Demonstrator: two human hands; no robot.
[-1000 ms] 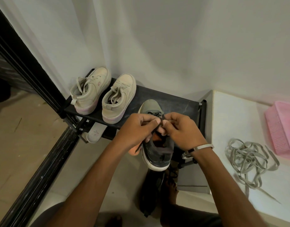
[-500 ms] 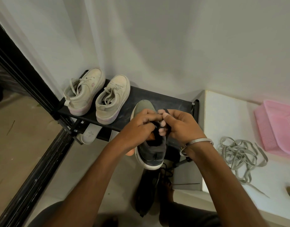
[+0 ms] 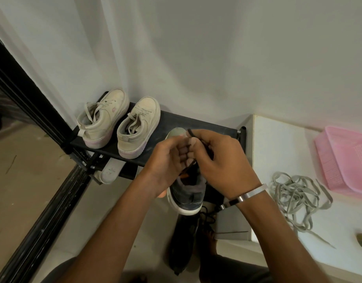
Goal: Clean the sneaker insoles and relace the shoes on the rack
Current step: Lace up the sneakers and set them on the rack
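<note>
Fingers (image 3: pixel 193 142) of the right hand (image 3: pixel 223 160) pinched a dark lace (image 3: pixel 190 133), while the left hand (image 3: pixel 165 160) curled against it, gripping the lace too, over a dark sneaker (image 3: pixel 188 193) at the rack (image 3: pixel 196 123) edge. Two beige sneakers (image 3: pixel 123 125) stood to the left; loose grey laces (image 3: pixel 296 195) lay on the white surface.

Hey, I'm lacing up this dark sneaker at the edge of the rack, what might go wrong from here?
1. The dark sneaker overhangs the front edge of the rack; a hard pull on the dark lace might tip it off.
2. The left hand and right hand cover the eyelets, so one could be skipped unnoticed.
3. The loose grey laces lie tangled on the white surface and may knot when picked up.
</note>
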